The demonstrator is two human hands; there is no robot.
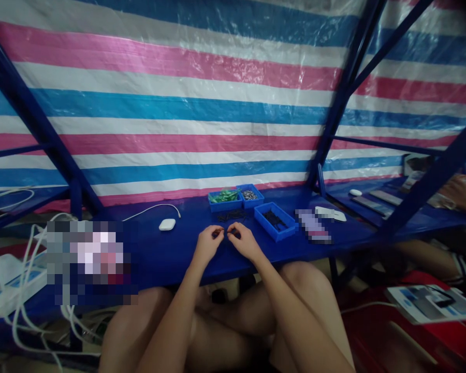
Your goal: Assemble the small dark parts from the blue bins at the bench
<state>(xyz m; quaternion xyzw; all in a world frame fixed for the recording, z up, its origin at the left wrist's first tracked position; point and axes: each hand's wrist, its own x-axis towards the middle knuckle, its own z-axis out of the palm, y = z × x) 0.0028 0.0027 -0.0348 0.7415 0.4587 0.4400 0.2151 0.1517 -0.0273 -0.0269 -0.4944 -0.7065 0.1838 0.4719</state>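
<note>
My left hand (210, 242) and my right hand (241, 239) are close together over the front of the blue table (151, 259). Both have fingers curled in a pinch; what they hold, if anything, is too small to make out. Just beyond them lies a loose pile of small black pieces (233, 215). To the right, a blue bin (294, 226) contains more thin black pieces (275, 220). Farther back stand a bin of green pieces (224, 196) and a bin of small silvery metal parts (250, 195).
A white earbud case (166, 224) and a white cable (151, 206) lie to the left. White cables and a power strip (15, 292) crowd the far left. Blue metal posts (330, 119) rise behind. At the right, another person's hand (464, 191) is over the neighbouring table.
</note>
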